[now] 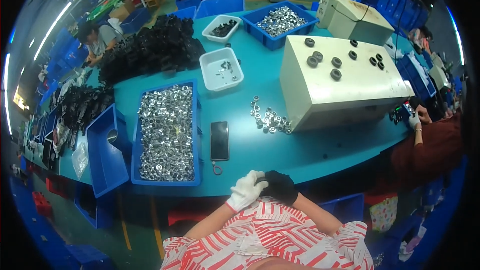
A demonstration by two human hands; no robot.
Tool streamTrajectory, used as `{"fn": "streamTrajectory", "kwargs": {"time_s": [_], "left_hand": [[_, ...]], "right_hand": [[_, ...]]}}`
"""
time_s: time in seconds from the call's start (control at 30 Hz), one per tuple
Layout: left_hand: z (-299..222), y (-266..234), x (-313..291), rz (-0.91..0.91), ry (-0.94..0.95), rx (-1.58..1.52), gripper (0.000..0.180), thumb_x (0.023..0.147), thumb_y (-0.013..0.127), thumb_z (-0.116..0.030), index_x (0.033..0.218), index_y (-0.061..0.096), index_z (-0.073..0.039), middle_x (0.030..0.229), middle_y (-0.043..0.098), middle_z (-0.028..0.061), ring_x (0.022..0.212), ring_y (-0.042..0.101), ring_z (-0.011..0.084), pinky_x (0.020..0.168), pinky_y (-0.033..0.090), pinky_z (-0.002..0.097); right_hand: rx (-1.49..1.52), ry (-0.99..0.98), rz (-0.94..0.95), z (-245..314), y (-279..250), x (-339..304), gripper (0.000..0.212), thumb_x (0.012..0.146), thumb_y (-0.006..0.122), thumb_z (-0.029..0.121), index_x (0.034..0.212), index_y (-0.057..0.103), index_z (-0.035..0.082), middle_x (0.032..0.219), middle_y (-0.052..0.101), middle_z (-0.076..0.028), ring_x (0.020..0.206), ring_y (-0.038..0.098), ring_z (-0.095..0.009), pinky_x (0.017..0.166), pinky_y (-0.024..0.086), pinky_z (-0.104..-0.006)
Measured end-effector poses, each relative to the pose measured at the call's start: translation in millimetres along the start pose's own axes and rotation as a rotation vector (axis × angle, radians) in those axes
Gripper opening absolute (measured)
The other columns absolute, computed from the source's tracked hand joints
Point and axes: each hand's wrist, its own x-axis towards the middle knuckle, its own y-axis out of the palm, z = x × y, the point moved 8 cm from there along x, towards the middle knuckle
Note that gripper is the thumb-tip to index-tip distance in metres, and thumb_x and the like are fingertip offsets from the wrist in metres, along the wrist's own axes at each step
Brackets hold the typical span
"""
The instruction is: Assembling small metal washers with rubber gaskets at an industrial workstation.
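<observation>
My left hand (245, 190) in a white glove and my right hand (281, 188) in a black glove meet at the table's near edge, fingers curled together. Between them shows a bit of a small dark round part (261, 180), mostly hidden by the gloves. Just beyond and to the left lies a black phone (219, 141) with a strap loop. Further left, a blue bin (196, 170) is full of shiny metal rings (166, 130). Several loose metal rings (270, 121) lie ahead on the right, beside a beige box-shaped housing (345, 77) with several black round parts (335, 74) on top.
White trays (221, 85) with small pieces stand mid-table; behind is another blue bin (272, 42) of metal parts. A black heap (150, 47) covers the far left. An angled blue bin (105, 165) stands left. A person (102, 37) sits far left; another person's hand (415, 120) shows right.
</observation>
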Motion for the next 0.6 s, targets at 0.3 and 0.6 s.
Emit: {"fn": "streamTrajectory", "kwargs": {"time_s": [0.3,0.6], "left_hand": [[10,5,9,0.082,-0.117,-0.158,0.036,0.085,0.061,-0.026,0.111,0.056,-0.002,0.101,0.065,0.0169,0.092,0.064,0.0274,0.078,0.05,0.0338],[28,7,16,-0.018,-0.183,-0.248,0.04,0.082,0.065,-0.024,0.114,0.057,-0.001,0.095,0.067,0.0119,0.086,0.065,0.0215,0.078,0.05,0.0305]], "right_hand": [[0.008,0.147,0.085,-13,2,6,0.034,0.081,0.059,0.041,0.099,0.06,0.013,0.095,0.064,-0.01,0.088,0.062,-0.031,0.074,0.049,-0.042],[-0.067,0.044,-0.024,-14,1,15,0.03,0.078,0.062,0.037,0.097,0.062,0.013,0.094,0.064,-0.012,0.084,0.063,-0.031,0.07,0.05,-0.0419]]}}
